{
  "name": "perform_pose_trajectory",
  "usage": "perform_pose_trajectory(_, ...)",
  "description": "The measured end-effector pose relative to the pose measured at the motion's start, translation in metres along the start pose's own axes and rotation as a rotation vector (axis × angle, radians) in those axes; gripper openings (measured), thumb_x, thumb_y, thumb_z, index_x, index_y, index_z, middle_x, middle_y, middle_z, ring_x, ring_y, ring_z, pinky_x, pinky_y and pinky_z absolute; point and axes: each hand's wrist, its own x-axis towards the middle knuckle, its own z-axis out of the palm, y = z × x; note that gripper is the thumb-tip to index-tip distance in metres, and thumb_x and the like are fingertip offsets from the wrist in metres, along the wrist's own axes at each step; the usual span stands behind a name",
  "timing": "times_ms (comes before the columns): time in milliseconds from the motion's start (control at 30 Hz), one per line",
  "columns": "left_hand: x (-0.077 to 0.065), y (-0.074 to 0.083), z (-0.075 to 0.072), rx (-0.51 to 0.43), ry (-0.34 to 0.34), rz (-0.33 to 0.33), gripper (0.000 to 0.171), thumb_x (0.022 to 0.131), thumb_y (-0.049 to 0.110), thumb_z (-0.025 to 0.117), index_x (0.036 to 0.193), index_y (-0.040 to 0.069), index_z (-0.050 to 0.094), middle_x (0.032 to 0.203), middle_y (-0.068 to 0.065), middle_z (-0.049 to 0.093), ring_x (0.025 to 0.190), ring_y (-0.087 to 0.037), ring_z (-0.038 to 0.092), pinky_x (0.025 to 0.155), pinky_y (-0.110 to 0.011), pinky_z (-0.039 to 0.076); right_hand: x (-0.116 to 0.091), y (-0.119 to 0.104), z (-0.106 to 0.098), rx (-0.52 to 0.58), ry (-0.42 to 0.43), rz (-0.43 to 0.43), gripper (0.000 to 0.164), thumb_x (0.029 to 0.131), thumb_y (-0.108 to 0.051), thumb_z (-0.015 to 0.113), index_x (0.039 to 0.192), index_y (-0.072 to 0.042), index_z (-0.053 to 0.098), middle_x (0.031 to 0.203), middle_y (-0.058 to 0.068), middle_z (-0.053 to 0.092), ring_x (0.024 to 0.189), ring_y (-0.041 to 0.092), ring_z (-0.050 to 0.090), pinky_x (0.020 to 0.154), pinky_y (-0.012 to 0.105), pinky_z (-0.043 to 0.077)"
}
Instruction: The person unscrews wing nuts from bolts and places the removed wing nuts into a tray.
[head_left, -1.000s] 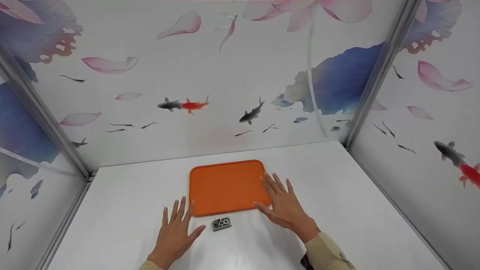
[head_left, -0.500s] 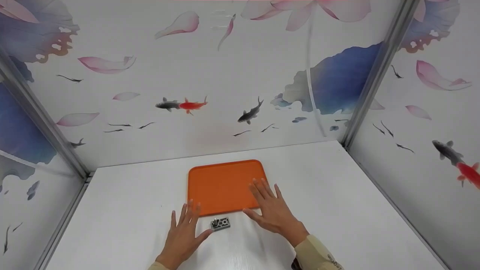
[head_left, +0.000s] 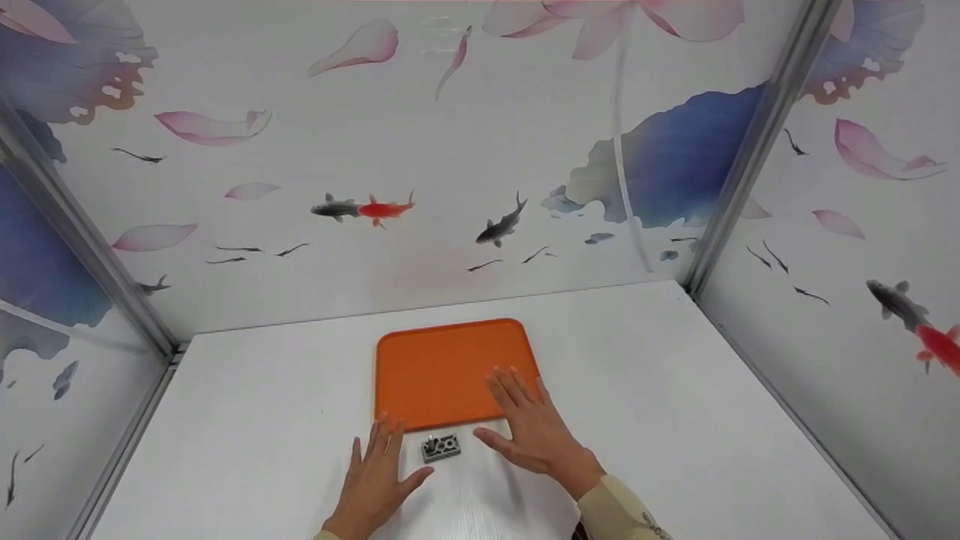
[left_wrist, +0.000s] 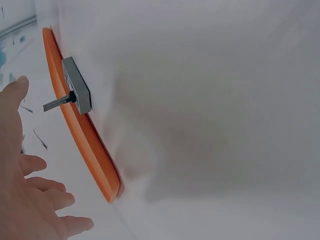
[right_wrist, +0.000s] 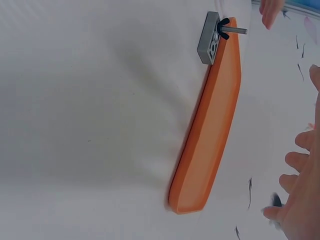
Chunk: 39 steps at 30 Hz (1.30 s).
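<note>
A small grey block (head_left: 441,448) with round openings in its top lies on the white table, just in front of an orange tray (head_left: 442,367). From the block rises a threaded bolt (right_wrist: 239,31) carrying a black wing nut (right_wrist: 224,29). My left hand (head_left: 375,476) hovers left of the block, fingers spread and thumb toward it; its fingertips overlap the tray's near-left corner in the head view. To the block's right, my right hand (head_left: 536,435) is held the same way, fingertips over the tray's near-right part. Neither hand holds anything.
The white tabletop (head_left: 262,397) is bounded at the back by a white panel (head_left: 405,277) printed with fish and petals. Similar panels stand left and right, joined by metal corner posts (head_left: 750,165).
Both hands have drawn closer together and a little nearer the person, the left going right and the right going left. The block and the tray stay in place.
</note>
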Motion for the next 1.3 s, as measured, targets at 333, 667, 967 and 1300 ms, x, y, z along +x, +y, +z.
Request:
perform_pose_trajectory(333, 0.003, 0.006, 0.013, -0.034, 0.002, -0.059, 0.08, 0.072, 0.052, 0.07, 0.133, 0.007, 0.044, 0.14, -0.016, 0.037, 0.129, -0.032, 0.037, 0.103, -0.059, 0.03, 0.001, -0.007, 0.008, 0.119, -0.066, 0.036, 0.08, 0.085, -0.07, 0.03, 0.148, -0.024, 0.011, 0.155, 0.002, 0.012, 0.143, 0.026, 0.012, 0.112, 0.057, 0.01)
perform_pose_trajectory(667, 0.008, 0.01, 0.023, -0.044, 0.054, -0.07, 0.073, 0.07, 0.046, 0.074, 0.128, 0.007, 0.051, 0.127, -0.012, 0.048, 0.115, -0.029, 0.046, 0.096, -0.049, 0.039, 0.003, -0.009, 0.013, 0.203, -0.101, 0.074, 0.08, 0.084, -0.07, 0.035, 0.147, -0.027, 0.012, 0.154, -0.001, 0.015, 0.142, 0.023, 0.013, 0.111, 0.056, 0.014)
perform_pose_trajectory(967, 0.012, 0.013, 0.029, -0.105, 0.052, -0.068, 0.065, 0.071, 0.037, 0.076, 0.123, 0.006, 0.055, 0.118, -0.009, 0.05, 0.107, -0.026, 0.045, 0.087, -0.045, 0.042, 0.003, -0.015, 0.02, 0.247, -0.069, 0.098, 0.078, 0.083, -0.067, 0.042, 0.146, -0.028, 0.017, 0.154, 0.001, 0.018, 0.14, 0.024, 0.021, 0.109, 0.058, 0.019)
perform_pose_trajectory(1300, 0.019, 0.02, 0.031, -0.137, -0.012, -0.106, 0.064, 0.071, 0.033, 0.077, 0.126, 0.009, 0.053, 0.113, -0.008, 0.051, 0.102, -0.024, 0.046, 0.088, -0.043, 0.042, 0.003, -0.019, 0.025, 0.303, -0.025, 0.094, 0.082, 0.078, -0.074, 0.041, 0.144, -0.027, 0.026, 0.15, 0.002, 0.028, 0.136, 0.024, 0.03, 0.106, 0.058, 0.026)
